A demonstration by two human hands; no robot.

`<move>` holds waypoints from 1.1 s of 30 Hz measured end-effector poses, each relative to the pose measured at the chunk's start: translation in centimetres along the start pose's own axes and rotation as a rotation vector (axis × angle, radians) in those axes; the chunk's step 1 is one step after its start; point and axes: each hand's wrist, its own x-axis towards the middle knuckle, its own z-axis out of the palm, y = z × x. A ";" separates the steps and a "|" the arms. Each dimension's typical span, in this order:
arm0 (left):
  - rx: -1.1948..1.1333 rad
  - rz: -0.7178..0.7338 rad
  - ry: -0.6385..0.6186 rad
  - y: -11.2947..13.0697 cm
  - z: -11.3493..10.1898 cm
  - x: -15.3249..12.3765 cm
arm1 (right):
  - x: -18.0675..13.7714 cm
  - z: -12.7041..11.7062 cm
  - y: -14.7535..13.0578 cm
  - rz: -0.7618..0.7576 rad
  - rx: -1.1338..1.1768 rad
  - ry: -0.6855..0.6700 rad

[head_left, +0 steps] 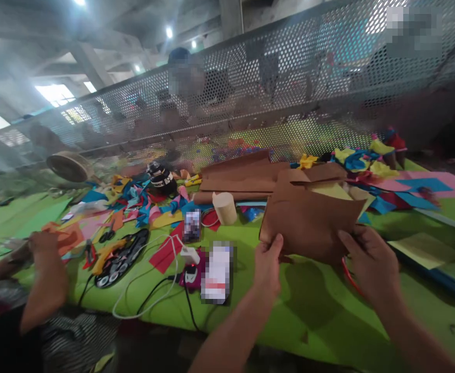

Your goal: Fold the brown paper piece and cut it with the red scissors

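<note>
Both my hands hold up a sheet of brown paper above the green tabletop. My left hand pinches its lower left corner between thumb and fingers. At the lower right edge, my right hand grips the sheet the same way. A red curved strip or loop shows beside my right hand; what it belongs to is hidden. Behind the sheet lie more folded brown sheets and some pale yellow paper. A cream roll stands upright to the left of the sheet.
Phones, a purple power block and loose cables lie left of my hands. Scissors and colourful scraps spread further left, near a co-worker's hands. A perforated metal screen rises behind the table. A dark blue bar lies right.
</note>
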 end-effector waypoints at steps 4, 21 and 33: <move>0.134 -0.059 0.076 -0.9 -3.1 -3.0 | -1.5 0.2 1.1 -0.004 -0.056 -0.114; 1.655 0.591 -0.761 0.3 -9.1 -10.1 | -4.1 0.6 3.3 -0.359 -0.497 -0.524; 1.849 0.790 -0.669 -1.2 -9.9 -10.1 | -4.3 0.1 4.1 -0.432 -0.680 -0.514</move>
